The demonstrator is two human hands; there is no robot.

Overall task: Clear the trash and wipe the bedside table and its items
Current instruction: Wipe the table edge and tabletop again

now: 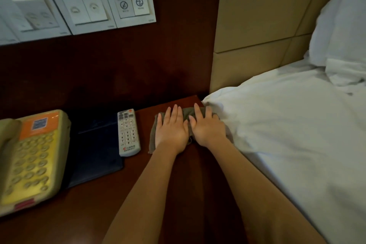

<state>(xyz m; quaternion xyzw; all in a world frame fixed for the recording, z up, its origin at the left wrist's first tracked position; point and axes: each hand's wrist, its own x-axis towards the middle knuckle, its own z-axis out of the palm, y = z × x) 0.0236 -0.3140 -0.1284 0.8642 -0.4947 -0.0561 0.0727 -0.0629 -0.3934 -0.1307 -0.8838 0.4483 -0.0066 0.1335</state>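
A grey-brown cloth [186, 113] lies flat on the dark red wooden bedside table [146, 194], at its far right corner by the bed. My left hand [171, 129] and my right hand [208, 127] press down on the cloth side by side, fingers straight and pointing at the wall. Most of the cloth is hidden under my palms. A white remote control [128, 132] lies just left of the cloth. Further left are a dark blue folder [97, 150] and a beige telephone [29, 160] with an orange label.
A white duvet [287, 134] and pillow [340, 25] press against the table's right edge, touching the cloth. A dark wood wall panel with white switch plates [79, 6] rises behind the table. A beige padded headboard [257, 25] stands behind the bed.
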